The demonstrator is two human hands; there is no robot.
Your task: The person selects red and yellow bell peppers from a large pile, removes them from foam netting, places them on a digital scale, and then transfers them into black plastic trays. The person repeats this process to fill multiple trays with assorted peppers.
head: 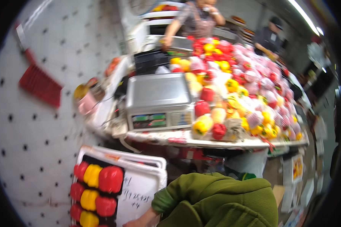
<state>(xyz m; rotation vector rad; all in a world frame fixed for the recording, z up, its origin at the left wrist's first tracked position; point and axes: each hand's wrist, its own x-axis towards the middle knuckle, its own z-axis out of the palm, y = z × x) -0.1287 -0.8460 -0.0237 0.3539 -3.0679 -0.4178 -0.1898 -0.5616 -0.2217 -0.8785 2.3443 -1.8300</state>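
At the bottom edge my left hand (140, 221) is partly in view, reaching from a green sleeve over a white crate (163, 177); its fingers are cut off. In that crate red bell peppers (110, 178) and yellow bell peppers (91, 200) stand in rows beside a white sheet (133, 195) with handwriting. My right hand is out of view. Ahead, a digital scale (159, 90) rests on the table, its pan bare. To its right lies a large heap of red and yellow peppers, many in foam nets (255, 119).
The table's front edge (216, 142) runs across the middle. Behind it, one person (199, 22) has a hand at a second scale (182, 44); another person (270, 37) stands further right. A red brush (41, 85) hangs at left. Boxes (289, 184) stand at lower right.
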